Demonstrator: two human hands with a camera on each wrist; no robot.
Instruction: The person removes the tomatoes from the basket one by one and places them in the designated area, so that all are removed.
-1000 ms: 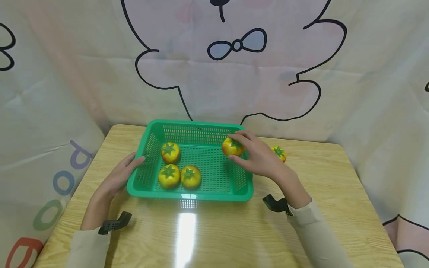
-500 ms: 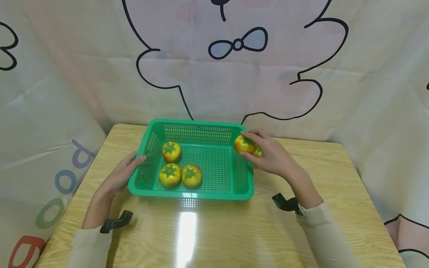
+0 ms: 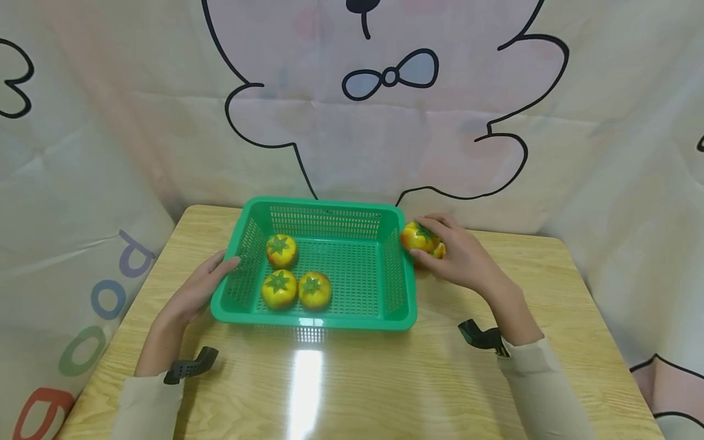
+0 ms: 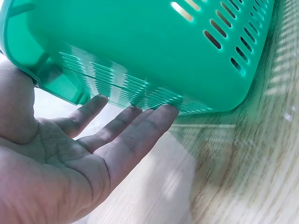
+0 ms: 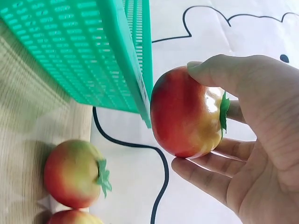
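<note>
Pinching a fruit [image 3: 416, 237] just outside the right rim of the green basket [image 3: 363, 324], right of centre, the fingers of the right hand [image 3: 459, 252] risk knocking it loose if the left hand [image 3: 195, 284], thumb over the left rim, lets the basket slide.

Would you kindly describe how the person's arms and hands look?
The left sleeve and right sleeve are plain and pale beige. Near each cuff sits a curved black attachment. The left hand and right hand are bare, without visible gloves or rings.
</note>
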